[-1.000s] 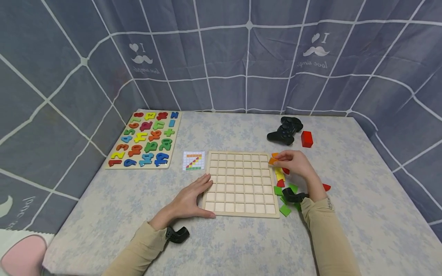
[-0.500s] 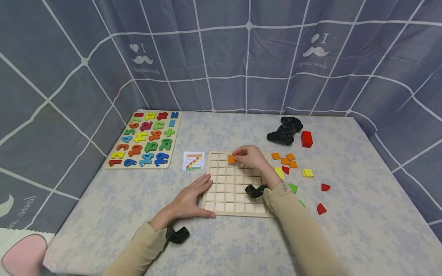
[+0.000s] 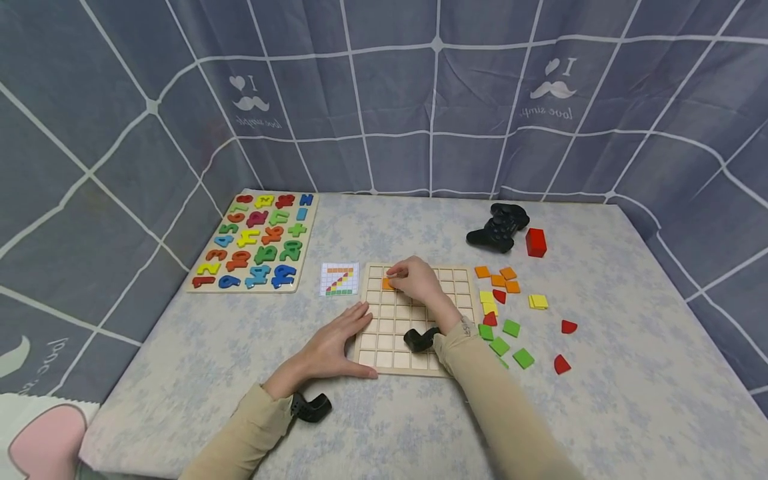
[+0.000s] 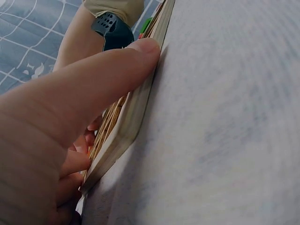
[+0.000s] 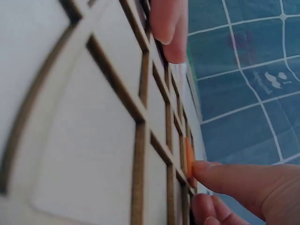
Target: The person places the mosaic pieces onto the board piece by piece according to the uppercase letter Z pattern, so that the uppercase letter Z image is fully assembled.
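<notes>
In the head view a wooden grid board (image 3: 387, 341) lies on the table. My left hand (image 3: 327, 347) rests at its front left corner, thumb along the front edge and fingers at the left edge. My right hand (image 3: 419, 281) reaches over the board and pinches an orange square tile (image 3: 387, 284) at a cell in the second row from the back. In the right wrist view the thumb presses that orange tile (image 5: 189, 152) near the grid ridges; other fingers of the right hand are partly hidden. A pattern card (image 3: 339, 279) with coloured squares lies left of the board.
Right of the board lie orange tiles (image 3: 498, 281), yellow tiles (image 3: 538, 302), green tiles (image 3: 523, 358) and red quarter-round tiles (image 3: 561, 364). A game controller (image 3: 499, 228) and a red block (image 3: 536, 243) stand behind. A number puzzle board (image 3: 251, 243) is at the back left.
My right hand has carried an orange tile from the pile at the right leftward onto the board, near its back left. My left hand has stayed at the board's corner.
</notes>
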{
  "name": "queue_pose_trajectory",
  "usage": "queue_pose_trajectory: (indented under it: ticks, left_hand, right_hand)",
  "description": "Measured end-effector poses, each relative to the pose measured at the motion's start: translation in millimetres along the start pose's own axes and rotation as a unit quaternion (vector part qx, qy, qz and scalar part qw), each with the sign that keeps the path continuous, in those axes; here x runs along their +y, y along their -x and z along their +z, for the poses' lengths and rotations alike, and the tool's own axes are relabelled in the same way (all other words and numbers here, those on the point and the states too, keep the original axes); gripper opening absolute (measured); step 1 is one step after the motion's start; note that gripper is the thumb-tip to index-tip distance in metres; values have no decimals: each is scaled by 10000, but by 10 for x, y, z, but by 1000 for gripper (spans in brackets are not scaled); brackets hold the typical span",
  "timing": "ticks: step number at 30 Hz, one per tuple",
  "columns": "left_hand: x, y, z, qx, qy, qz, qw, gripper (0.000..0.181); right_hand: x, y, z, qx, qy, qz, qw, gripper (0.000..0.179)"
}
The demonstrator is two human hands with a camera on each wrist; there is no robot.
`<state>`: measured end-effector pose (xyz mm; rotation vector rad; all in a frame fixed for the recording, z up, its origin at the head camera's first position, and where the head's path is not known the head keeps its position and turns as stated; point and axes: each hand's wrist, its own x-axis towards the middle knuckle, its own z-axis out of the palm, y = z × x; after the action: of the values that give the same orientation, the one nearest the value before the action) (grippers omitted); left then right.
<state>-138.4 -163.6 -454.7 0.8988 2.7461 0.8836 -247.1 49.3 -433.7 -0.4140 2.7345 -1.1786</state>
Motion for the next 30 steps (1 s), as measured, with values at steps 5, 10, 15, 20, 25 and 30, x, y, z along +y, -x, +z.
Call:
queue_pose_trajectory:
  ticks: [5, 10, 15, 20, 25, 30]
  left_hand:
    - [-1, -11, 20, -50, 64, -18, 10000, 105]
    - [-14, -10, 22, -34, 100, 13, 9999, 105]
    - [-36, -6, 12, -15, 108, 62, 9999, 105]
    - [-39, -1, -1, -47, 120, 66, 9999, 105]
    - [-35, 3, -3, -8, 110, 79, 9999, 104]
    - [-32, 3, 1, -2, 127, 94, 9999, 105]
  right_hand:
    - [90, 112, -148, 118, -769, 176, 9968, 34]
    - [212, 218, -409, 278, -1302, 206, 9909, 37]
    - [340, 289, -668, 715, -1553, 111, 9852, 39]
    - [531, 350, -814, 1241, -1606, 460, 9781, 40]
    - [691, 401, -890, 1485, -1792, 741, 9697, 41]
    - [791, 435, -918, 1583, -1789, 1139, 9643, 40]
